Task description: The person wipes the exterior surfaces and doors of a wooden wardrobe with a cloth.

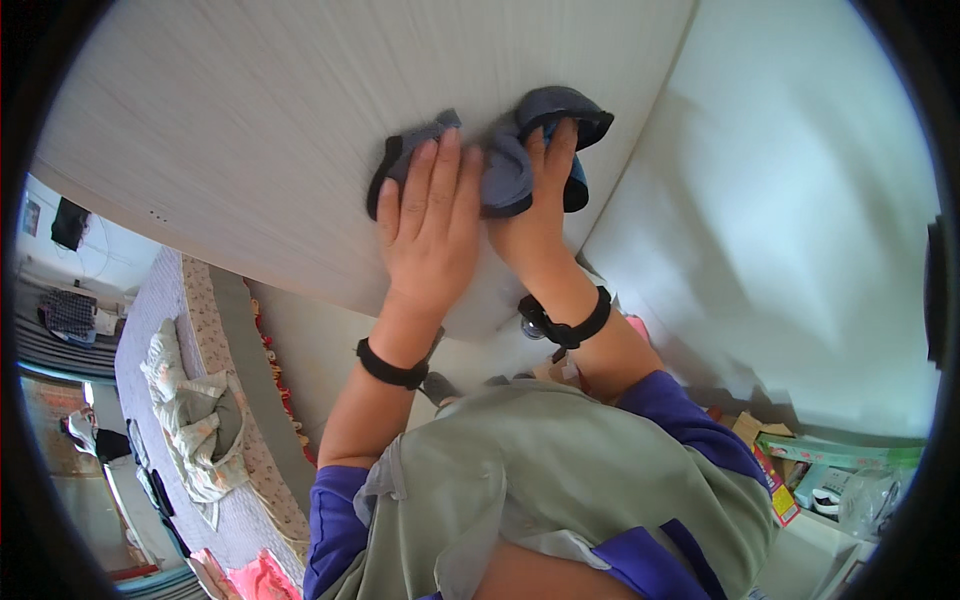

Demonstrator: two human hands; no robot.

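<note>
Head view: grey cloth piece with black trim (402, 160) lies pressed nearly flat on the desk (260, 110), toward its right edge; left hand (430, 235) on top, fingers extended, none curled in a grip. Beside it, bunched grey cloth (507, 178), also black-trimmed, wraps the right hand (530, 215); fingers reach into its folds, pinch or none cannot be told. Judged progress: first piece spread, second not yet flattened. Containers: open cardboard box (746, 428) and clear plastic bag (868, 502), below the desk's right edge; contents not discernible.
</note>
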